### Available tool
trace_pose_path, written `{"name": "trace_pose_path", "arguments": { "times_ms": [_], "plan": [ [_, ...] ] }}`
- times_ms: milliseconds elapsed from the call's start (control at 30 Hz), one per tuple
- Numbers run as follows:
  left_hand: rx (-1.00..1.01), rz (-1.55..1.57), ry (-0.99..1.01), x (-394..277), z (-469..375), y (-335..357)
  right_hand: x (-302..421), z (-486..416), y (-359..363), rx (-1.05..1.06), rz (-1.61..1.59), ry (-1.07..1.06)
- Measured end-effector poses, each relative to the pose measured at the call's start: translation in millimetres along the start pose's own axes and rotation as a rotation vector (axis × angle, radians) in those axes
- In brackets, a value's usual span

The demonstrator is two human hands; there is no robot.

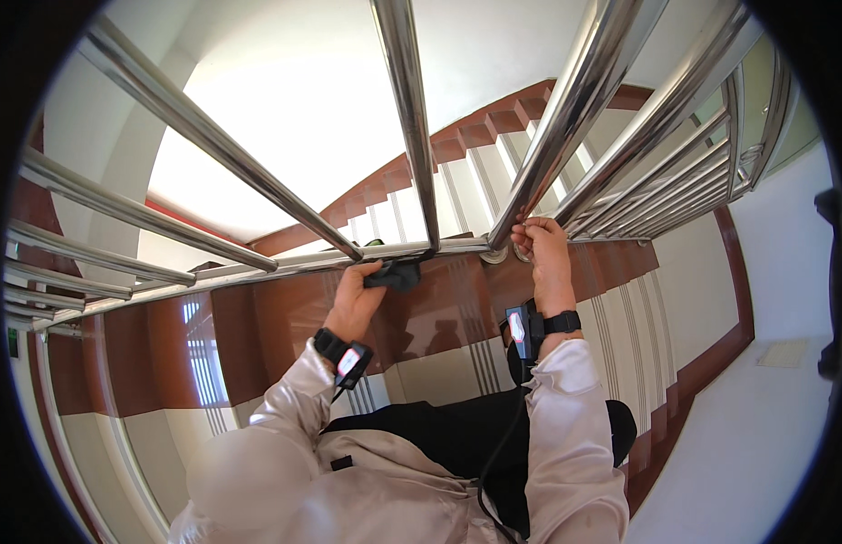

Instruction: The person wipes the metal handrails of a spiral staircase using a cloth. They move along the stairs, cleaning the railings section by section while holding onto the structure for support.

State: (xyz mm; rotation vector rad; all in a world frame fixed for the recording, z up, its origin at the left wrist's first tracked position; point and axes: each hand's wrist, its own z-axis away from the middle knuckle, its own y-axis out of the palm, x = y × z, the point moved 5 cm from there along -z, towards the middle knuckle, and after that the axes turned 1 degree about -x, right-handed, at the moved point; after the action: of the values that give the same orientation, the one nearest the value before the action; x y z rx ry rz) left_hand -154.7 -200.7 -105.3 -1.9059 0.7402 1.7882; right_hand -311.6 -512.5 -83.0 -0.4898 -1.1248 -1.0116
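Note:
My left hand [356, 299] holds a dark grey cloth [397, 273] against the bottom rail [312, 262] of a stainless-steel stair railing. The cloth bunches out past the fingers, near the foot of a thin upright bar [414, 129]. My right hand [547, 245] is at the lower end of a thick steel post [557, 122], its fingers curled in close to the metal. Whether anything small is pinched between those fingertips cannot be made out. A round metal base cover [494, 256] sits at the foot of the thick post.
More railing bars [210, 156] slant away at left, and a second thick post [655, 109] rises at right. Brown and cream stair treads [421, 326] lie below me. Beyond the railing, another flight [485, 163] runs along a white wall [285, 136]. Black straps hold small devices on both wrists.

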Motion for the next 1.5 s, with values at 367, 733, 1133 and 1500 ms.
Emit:
{"name": "trace_pose_path", "arguments": {
  "times_ms": [367, 733, 1133, 1500],
  "plan": [
    [0.139, -0.607, 0.163, 22.9, -11.1, 5.7, -15.3, 0.4, -6.0, 0.049, 0.083, 0.006],
    [0.052, 0.144, -0.317, 31.7, -21.7, 36.8, -10.1, 14.6, 39.6, 0.147, 0.156, -0.008],
    [-0.022, -0.993, 0.301, -66.8, -35.4, 29.8, -9.5, 27.0, 105.7, 0.407, 0.606, -0.090],
    [0.719, -1.539, -0.143, 30.3, -99.2, 62.8, -19.0, 20.1, 86.2, 0.358, 0.734, -0.188]
  ]
}}
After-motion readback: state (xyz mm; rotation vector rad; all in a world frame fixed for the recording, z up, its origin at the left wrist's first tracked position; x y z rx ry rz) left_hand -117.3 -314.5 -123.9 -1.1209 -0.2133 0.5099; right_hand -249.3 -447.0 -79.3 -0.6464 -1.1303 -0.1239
